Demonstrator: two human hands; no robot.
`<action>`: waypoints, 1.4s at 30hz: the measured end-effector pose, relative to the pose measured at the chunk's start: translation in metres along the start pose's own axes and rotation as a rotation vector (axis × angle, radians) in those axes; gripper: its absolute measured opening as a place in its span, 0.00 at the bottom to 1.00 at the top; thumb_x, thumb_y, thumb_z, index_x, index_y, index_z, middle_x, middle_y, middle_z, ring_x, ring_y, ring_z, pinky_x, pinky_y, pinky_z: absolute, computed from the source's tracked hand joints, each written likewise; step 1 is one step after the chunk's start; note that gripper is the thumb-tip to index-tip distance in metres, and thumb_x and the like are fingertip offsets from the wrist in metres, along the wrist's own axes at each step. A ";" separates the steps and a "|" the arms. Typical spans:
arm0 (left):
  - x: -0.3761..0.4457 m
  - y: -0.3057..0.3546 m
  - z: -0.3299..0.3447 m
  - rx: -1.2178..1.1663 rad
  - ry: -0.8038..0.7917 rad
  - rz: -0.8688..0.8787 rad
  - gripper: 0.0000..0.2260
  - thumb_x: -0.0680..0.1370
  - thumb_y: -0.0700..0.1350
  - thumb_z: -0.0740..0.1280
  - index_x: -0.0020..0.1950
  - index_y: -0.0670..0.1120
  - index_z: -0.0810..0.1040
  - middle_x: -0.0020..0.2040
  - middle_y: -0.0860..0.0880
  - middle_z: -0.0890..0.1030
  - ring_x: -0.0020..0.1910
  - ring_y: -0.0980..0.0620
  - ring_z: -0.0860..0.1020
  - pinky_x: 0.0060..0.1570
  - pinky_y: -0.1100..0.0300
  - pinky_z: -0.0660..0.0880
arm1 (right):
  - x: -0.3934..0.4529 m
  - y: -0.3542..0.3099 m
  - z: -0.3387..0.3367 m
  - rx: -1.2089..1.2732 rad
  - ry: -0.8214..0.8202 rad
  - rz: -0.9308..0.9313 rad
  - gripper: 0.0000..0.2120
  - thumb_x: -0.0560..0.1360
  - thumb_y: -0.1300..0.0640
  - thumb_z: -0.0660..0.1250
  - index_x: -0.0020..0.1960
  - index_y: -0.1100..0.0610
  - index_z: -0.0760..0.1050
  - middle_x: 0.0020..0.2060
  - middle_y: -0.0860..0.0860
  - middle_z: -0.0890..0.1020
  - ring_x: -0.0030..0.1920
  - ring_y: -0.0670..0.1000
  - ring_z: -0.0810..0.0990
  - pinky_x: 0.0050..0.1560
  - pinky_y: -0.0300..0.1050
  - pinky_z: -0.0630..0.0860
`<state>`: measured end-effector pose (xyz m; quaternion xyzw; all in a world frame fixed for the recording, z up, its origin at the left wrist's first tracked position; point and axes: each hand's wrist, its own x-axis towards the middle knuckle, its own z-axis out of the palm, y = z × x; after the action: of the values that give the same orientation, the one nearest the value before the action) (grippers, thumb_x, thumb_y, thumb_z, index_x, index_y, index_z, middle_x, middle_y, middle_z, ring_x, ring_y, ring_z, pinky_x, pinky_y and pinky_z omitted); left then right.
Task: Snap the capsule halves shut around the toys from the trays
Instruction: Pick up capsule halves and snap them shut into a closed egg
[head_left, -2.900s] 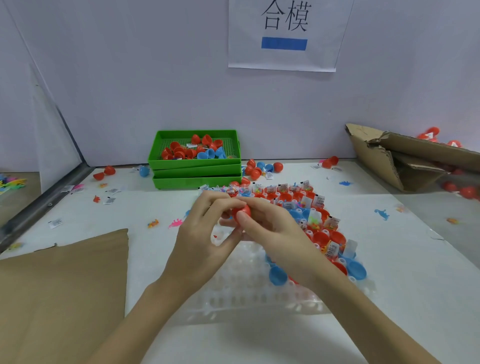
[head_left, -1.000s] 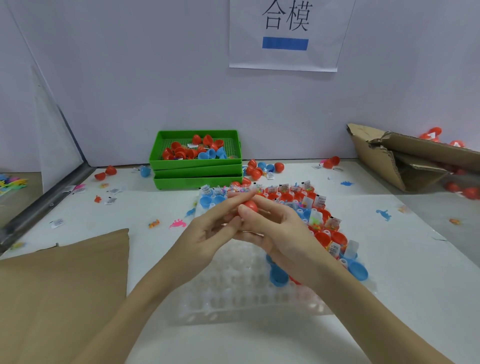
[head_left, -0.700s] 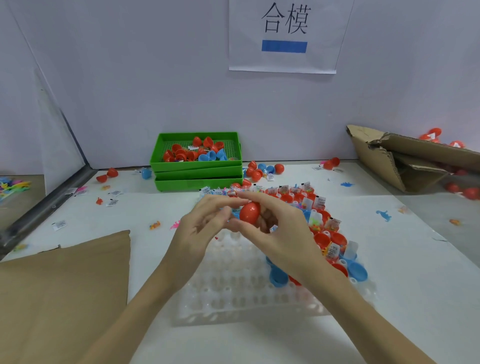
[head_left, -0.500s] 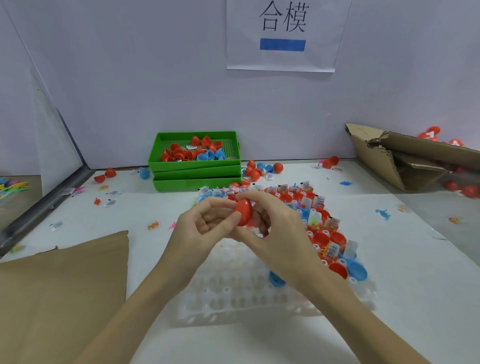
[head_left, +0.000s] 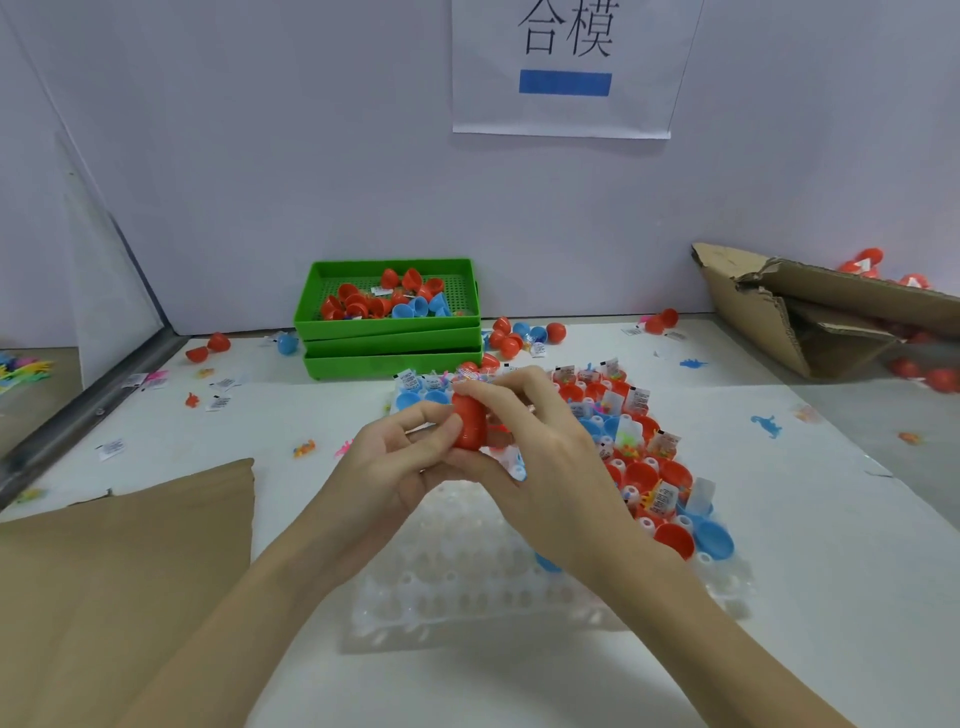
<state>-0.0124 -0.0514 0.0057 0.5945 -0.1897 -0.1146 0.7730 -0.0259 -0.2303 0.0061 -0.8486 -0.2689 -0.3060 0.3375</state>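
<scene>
- Capsule (head_left: 469, 422), red and egg-shaped, sits upright between my two hands, held in the air just above the far-left part of the clear tray (head_left: 467, 587); I take it as my landmark.
- My left hand (head_left: 402, 462) curls at its left side, thumb tip pressed to the shell, the other fingers bent in beneath it.
- My right hand (head_left: 540, 457) wraps it from the right, fingers arched over the top and thumb under the bottom, so both hands grip the one capsule.
- I judge this the closing step: the two halves look joined, yet I cannot tell whether the seam has fully clicked, since my fingers hide most of it.
- Next move, as I see it: a firm squeeze along the egg's long axis, then setting it aside and reaching for another filled half.
- Right of the capsule, on the same tray, stand the waiting red and blue halves (head_left: 639, 467) with small toys and paper labels in them.
- The tray's cells nearest me, below the capsule, hold nothing that I can make out.
- Beyond the capsule, against the wall, are the stacked green trays (head_left: 389, 338), the top one holding loose shells.
- Well to its right lies a torn cardboard box (head_left: 810, 322); to its lower left, a brown cardboard sheet (head_left: 119, 582).
</scene>
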 end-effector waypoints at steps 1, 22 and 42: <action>-0.001 0.002 -0.001 -0.041 -0.055 -0.019 0.16 0.83 0.49 0.66 0.64 0.39 0.82 0.63 0.34 0.83 0.61 0.38 0.82 0.60 0.54 0.79 | 0.001 -0.001 0.000 0.040 0.005 0.019 0.23 0.78 0.49 0.73 0.70 0.57 0.76 0.60 0.51 0.75 0.57 0.48 0.77 0.57 0.44 0.80; -0.001 -0.001 0.003 0.231 0.166 -0.006 0.19 0.76 0.56 0.73 0.58 0.44 0.86 0.48 0.39 0.88 0.46 0.40 0.87 0.45 0.55 0.84 | -0.002 -0.001 0.004 0.043 -0.143 0.178 0.24 0.79 0.56 0.72 0.74 0.55 0.73 0.58 0.47 0.72 0.54 0.45 0.75 0.59 0.38 0.74; 0.011 -0.018 -0.037 0.785 0.759 0.266 0.07 0.81 0.42 0.71 0.56 0.51 0.77 0.46 0.55 0.82 0.44 0.57 0.80 0.41 0.60 0.76 | 0.045 0.067 -0.076 0.572 0.238 0.787 0.08 0.79 0.51 0.70 0.55 0.53 0.83 0.42 0.47 0.87 0.47 0.45 0.87 0.44 0.34 0.81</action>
<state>0.0148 -0.0281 -0.0177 0.8080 0.0001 0.2849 0.5156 0.0227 -0.3173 0.0545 -0.7185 0.0389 -0.1640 0.6748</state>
